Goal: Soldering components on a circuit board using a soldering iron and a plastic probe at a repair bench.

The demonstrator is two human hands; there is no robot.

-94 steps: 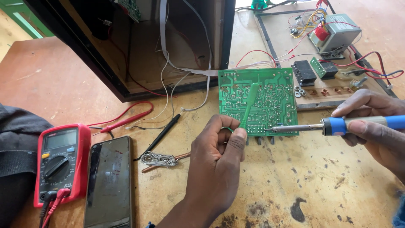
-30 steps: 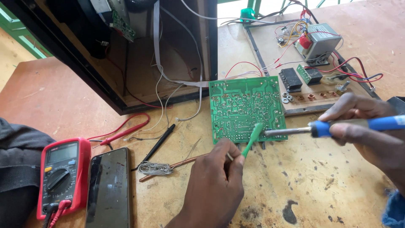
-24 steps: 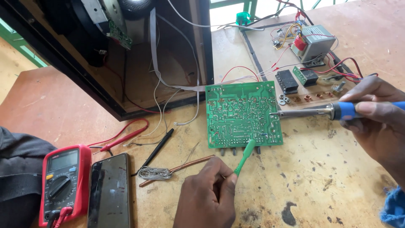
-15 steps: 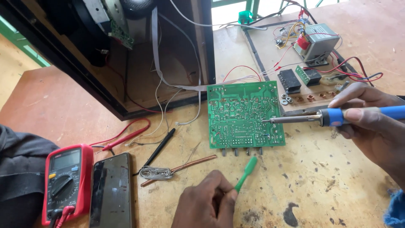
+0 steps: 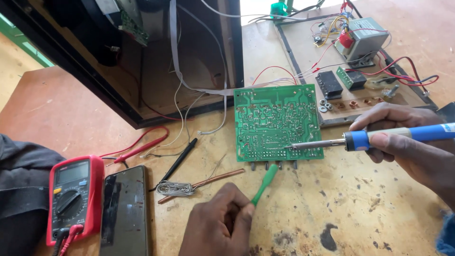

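The right hand [image 5: 417,151] was curled tight around a soldering iron [image 5: 379,139] with a smooth blue handle and a thin grey metal rod. Its thumb lay along the top and the fingers wrapped under, so the grip was closed with no gap. The pointed tip of the iron touched the near right part of a green circuit board [image 5: 277,121]. The board was flat and nearly square, with lots of tiny silver dots and thin lines on it, and it lay in the middle of the rough wooden table [image 5: 360,208]. The left hand [image 5: 218,225] was near the bottom edge, closed in a fist around a thin green plastic tool [image 5: 264,184]. The tool stuck out toward the board, but its tip stopped just short of the near edge. To the left of that hand lay a small coil of shiny solder wire [image 5: 174,188] and a thin copper rod [image 5: 208,182]. Further left sat a flat black phone [image 5: 125,211] and a red meter [image 5: 73,196] with a round dial. A black probe [image 5: 180,159] and a red probe [image 5: 142,149] lay near them. A big dark open box [image 5: 142,61] with loose wires stood at the far left.
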